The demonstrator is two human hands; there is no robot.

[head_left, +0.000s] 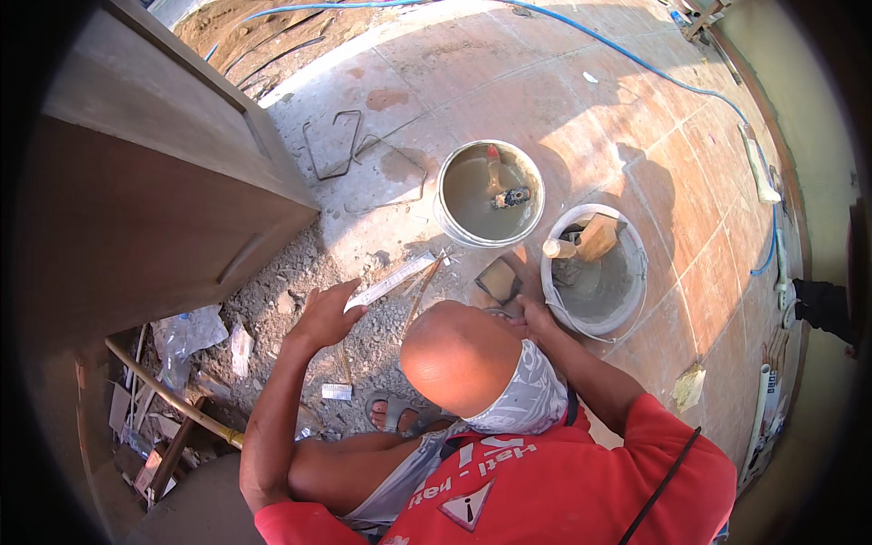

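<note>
One white strip (394,279) is clamped by its near end between the thumb and fingers of the left hand (321,318), its far end reaching forward over grey rubble (295,272). The right hand (534,320) is beyond the raised right knee (457,350), just beside a dark-edged square blade (500,280); the knee partly hides this hand, so I cannot tell whether its fingers are closed on the tool.

Ahead, on the tiled floor (581,118), stands a white bucket (445,213) of grey liquid holding a red-handled brush (493,163). Near it, to the right, a second white bucket (549,286) contains grey paste and a wooden-handled tool (597,238). Bent metal rods (351,145) lie forward of the left hand, and a blue hose (636,60) curves across the floor farther off. A sandalled foot (392,411) rests on the rubble, near a small white piece (336,391). Clear plastic (186,338) lies at the left.
</note>
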